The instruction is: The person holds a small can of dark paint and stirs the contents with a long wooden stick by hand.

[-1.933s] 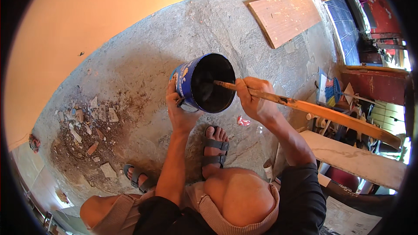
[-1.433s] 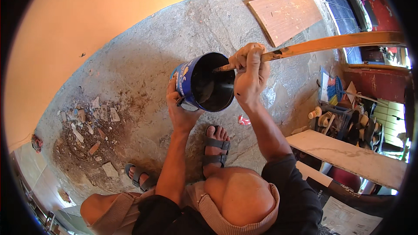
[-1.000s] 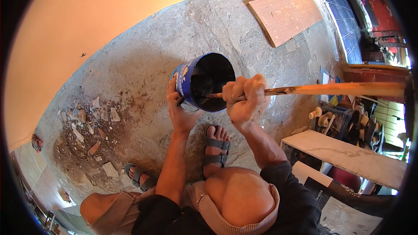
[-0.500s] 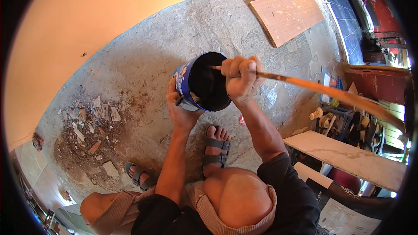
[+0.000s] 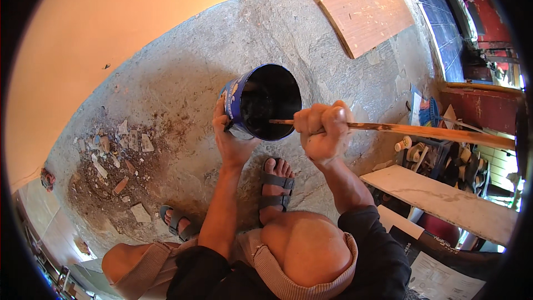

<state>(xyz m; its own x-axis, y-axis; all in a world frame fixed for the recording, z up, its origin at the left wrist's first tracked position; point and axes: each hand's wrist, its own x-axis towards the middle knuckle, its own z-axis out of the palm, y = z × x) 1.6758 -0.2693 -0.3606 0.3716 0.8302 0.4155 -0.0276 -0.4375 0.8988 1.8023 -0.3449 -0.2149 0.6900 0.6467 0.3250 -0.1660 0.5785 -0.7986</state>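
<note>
My left hand (image 5: 232,143) grips the lower left side of a blue cylindrical bucket (image 5: 232,106), which is tilted so that its mouth faces me. The inside looks dark, and what it contains is hard to make out. In a closed fist, my right hand (image 5: 325,132) holds a long wooden stick (image 5: 405,129) just right of the bucket's rim. One end of the stick reaches into the bucket's mouth; the other extends far to the right.
Broken rubble (image 5: 119,158) and dirt lie on the concrete floor (image 5: 183,66) at left. A wooden board (image 5: 369,19) rests near the orange wall (image 5: 100,16). To the right are a pale shelf board (image 5: 438,200) and a crate with shoes (image 5: 438,155). My sandalled foot (image 5: 276,183) stands below the bucket.
My right hand has moved down and slightly right with the stick, which now lies nearly level across the bucket's lower right rim. The bucket has shifted slightly and shows more of its opening.
</note>
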